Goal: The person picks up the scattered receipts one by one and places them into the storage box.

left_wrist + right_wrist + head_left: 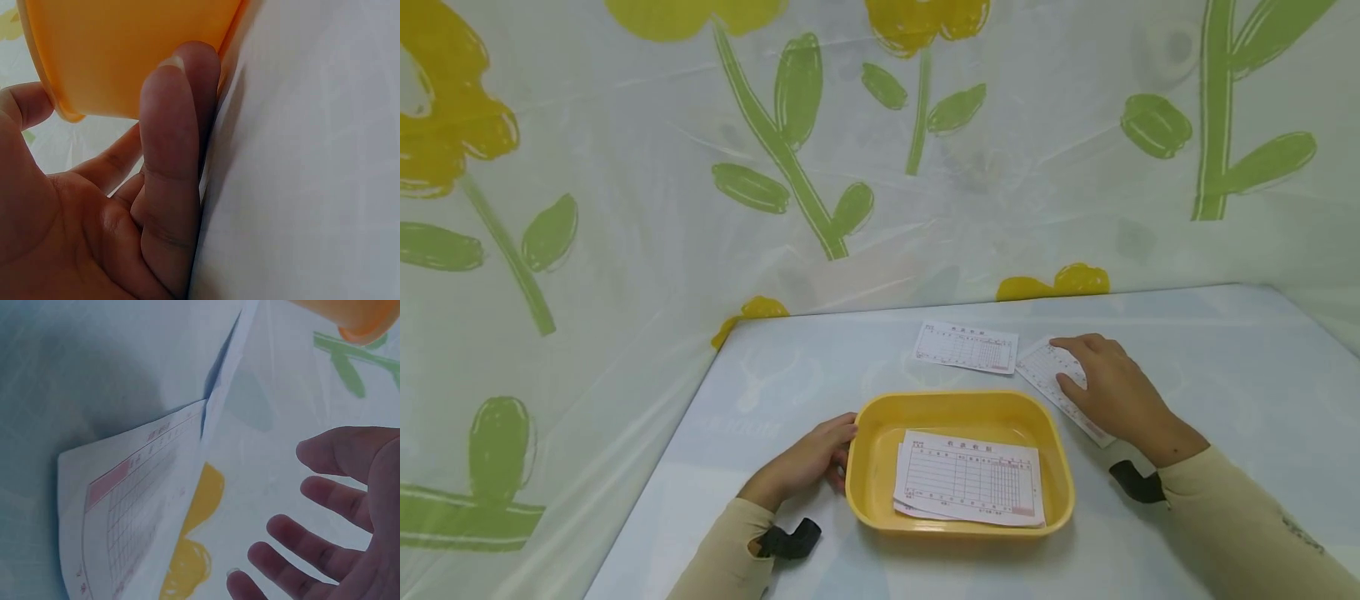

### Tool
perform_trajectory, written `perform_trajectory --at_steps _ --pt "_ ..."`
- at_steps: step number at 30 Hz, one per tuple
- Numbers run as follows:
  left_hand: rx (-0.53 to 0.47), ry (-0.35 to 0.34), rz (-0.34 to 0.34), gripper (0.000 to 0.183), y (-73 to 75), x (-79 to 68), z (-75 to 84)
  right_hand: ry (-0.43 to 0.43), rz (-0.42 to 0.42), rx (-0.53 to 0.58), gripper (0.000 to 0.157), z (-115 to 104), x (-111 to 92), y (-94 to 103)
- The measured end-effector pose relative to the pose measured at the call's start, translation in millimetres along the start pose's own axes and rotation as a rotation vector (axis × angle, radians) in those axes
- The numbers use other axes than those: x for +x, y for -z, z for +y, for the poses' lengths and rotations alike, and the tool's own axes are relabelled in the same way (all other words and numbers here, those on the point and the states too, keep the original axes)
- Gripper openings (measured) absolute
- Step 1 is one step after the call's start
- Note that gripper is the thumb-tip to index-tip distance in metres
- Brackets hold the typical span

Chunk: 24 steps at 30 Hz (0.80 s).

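Note:
A yellow plastic tray (pixel 863 467) stands on the table with printed receipt slips (pixel 970 479) lying in it, overlapping. At its left side, my left hand (pixel 808 458) touches the rim with a finger; its other fingers lie by the outer wall (pixel 112 56), close to the tabletop. Over a receipt slip (pixel 1048 371) at the right hovers my right hand (pixel 1116 392), thumb and fingers spread apart. In the right wrist view that hand (pixel 319 531) is apart from the tilted-looking slip (pixel 137 506) and holds nothing. Another receipt slip (pixel 966 347) lies behind the tray, beside the right one.
The pale tabletop (pixel 820 358) carries a faint pattern. A white curtain (pixel 647 167) with yellow flowers and green leaves hangs along the back and left edges. Black bands (pixel 790 540) sit at both wrists.

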<state>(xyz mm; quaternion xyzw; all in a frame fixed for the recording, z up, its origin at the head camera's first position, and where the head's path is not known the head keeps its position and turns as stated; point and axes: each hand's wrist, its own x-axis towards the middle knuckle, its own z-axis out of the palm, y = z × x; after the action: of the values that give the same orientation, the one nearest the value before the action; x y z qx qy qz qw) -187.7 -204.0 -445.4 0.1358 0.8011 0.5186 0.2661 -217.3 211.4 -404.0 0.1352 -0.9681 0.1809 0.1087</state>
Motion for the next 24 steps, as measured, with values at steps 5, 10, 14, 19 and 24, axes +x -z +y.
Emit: perform_trajectory --at_steps 5,10,14,19,24 --pt "-0.002 -0.011 -0.012 0.044 -1.2 -0.2 0.8 -0.022 -0.041 -0.007 0.057 5 1 -3.7" --pt "0.011 -0.006 -0.002 0.044 -0.4 0.0 0.9 -0.071 -0.102 -0.006 0.062 10 4 -6.1" --pt "0.012 -0.001 -0.004 0.046 -1.1 -1.4 0.5 -0.115 -0.194 0.006 0.074 16 5 -9.6" --pt "0.012 0.007 0.005 0.046 -1.0 -0.9 0.8 -0.135 -0.285 0.024 0.087 22 6 -10.2" --pt "0.01 0.002 0.002 0.046 -0.2 0.6 0.7 -0.154 -0.345 0.058 0.093 28 8 -11.9"
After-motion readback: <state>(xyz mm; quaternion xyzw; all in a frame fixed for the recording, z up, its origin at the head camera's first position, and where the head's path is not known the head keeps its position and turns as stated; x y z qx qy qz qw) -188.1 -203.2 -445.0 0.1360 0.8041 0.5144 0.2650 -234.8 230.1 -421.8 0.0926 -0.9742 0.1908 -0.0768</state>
